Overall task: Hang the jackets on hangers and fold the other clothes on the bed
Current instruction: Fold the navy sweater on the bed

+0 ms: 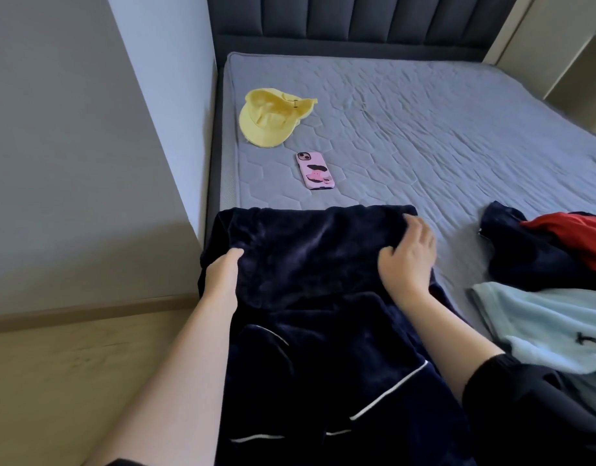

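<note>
**Two grips on one navy garment at the bed's near left corner**

Several parts are hidden or cut off. The left grip (222, 274) has its fingers out of sight under the left edge of the navy garment (323, 280), with the thumb on top, so it grasps the fabric. The right grip (407, 257) lies on the right edge of the folded-over upper part with its fingers bent. Whether it pinches the fabric or only presses on it cannot be determined. The garment's lower end, trimmed in white piping, runs out of view at the bottom. A black sleeve (511, 405) covers the right forearm. A pile is cut off at the right: a dark garment (525, 260), a red garment (575, 237) on it, and a light blue garment (542, 327) nearer.

The navy garment's left edge overhangs the side of the bed (441, 129). Bare mattress separates it from the pile. A phone (315, 170) in a pink case lies just beyond it. A yellow cap (273, 119) lies farther on, near the left edge.

The mattress is grey and quilted. A dark padded headboard (340, 21) closes the far end. A pale wall (71, 129) and a wooden floor (71, 381) lie to the left.
</note>
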